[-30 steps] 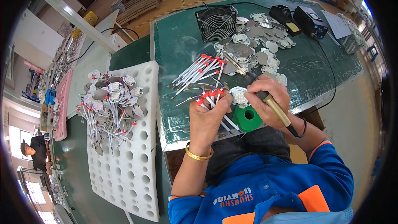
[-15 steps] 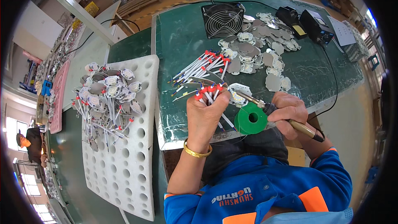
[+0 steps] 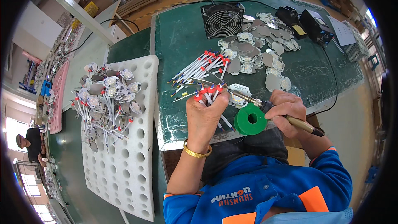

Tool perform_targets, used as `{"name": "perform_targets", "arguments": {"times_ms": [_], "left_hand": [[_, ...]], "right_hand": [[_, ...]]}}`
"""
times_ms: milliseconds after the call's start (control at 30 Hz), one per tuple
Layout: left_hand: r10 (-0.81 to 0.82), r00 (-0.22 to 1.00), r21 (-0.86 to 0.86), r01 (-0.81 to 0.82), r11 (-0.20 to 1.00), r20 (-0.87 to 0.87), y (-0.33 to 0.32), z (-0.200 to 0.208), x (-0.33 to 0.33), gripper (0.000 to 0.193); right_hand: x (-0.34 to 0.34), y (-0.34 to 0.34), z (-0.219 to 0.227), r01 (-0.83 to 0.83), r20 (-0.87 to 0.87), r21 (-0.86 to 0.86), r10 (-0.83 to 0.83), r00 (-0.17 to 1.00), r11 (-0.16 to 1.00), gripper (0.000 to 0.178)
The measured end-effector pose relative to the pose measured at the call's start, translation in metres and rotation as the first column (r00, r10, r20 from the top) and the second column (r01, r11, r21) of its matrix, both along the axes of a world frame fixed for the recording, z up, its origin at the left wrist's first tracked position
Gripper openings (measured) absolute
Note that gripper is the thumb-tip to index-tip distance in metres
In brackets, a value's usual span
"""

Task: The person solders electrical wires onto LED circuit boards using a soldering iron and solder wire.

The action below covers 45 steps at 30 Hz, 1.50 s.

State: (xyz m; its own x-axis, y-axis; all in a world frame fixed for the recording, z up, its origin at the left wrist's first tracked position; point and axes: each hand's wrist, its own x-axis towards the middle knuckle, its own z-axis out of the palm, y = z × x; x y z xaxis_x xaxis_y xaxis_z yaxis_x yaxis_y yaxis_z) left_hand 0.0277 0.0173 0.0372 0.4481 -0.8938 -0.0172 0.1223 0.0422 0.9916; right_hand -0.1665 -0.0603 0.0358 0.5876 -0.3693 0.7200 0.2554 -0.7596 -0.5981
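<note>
My left hand (image 3: 207, 114) is closed around several white-sleeved wires (image 3: 226, 120) with red collars. My right hand (image 3: 288, 110) grips a soldering iron (image 3: 304, 125) with a brown handle. Its metal shaft points left across a white LED board (image 3: 239, 88) beside my left fingers. Whether the tip touches a wire or the board is too small to tell. Just below the shaft, a green solder spool (image 3: 241, 125) rests at the table's front edge. Beyond my left hand lies a bundle of similar wires (image 3: 195, 71) with red collars.
Loose LED boards (image 3: 273, 37) are piled behind, near a black fan (image 3: 224, 20). A soldering station (image 3: 317, 27) stands at the far right, its cable along the right edge. To the left, a white foam tray (image 3: 124, 170) carries wired boards (image 3: 110, 91). Another person (image 3: 34, 143) is far left.
My right hand and the soldering iron have shifted slightly left and down. The left hand stays almost still on the wires. The person at far left has changed posture.
</note>
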Motion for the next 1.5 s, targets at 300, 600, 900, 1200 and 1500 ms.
{"name": "perform_targets", "arguments": {"times_ms": [300, 600, 900, 1200, 1500], "left_hand": [[-0.014, 0.998, 0.023, 0.016, 1.000, -0.062, 0.003, 0.005, 0.002, 0.009], [-0.017, 0.999, -0.001, 0.017, 1.000, -0.043, 0.009, 0.008, -0.005, 0.007], [0.003, 0.996, -0.026, -0.001, 1.000, 0.090, 0.015, 0.011, -0.009, 0.008], [-0.067, 0.997, 0.035, 0.065, 0.997, 0.037, 0.014, 0.008, -0.007, 0.010], [-0.265, 0.945, -0.085, 0.253, 0.964, -0.192, 0.009, 0.000, 0.001, 0.021]], "right_hand": [[-0.008, 0.003, 0.011, -0.037, 0.048, -0.020, 0.038, 0.998, 0.999, 0.013], [-0.008, 0.008, 0.013, 0.025, 0.078, -0.093, -0.018, 0.997, 0.995, 0.014], [-0.005, 0.008, 0.008, -0.014, 0.167, -0.153, 0.040, 0.985, 0.988, 0.015], [0.007, 0.013, 0.010, 0.253, 0.063, -0.091, -0.248, 0.967, 0.963, 0.015], [0.031, 0.008, 0.013, 0.322, 0.020, 0.023, -0.322, 0.947, 0.947, 0.017]]}}
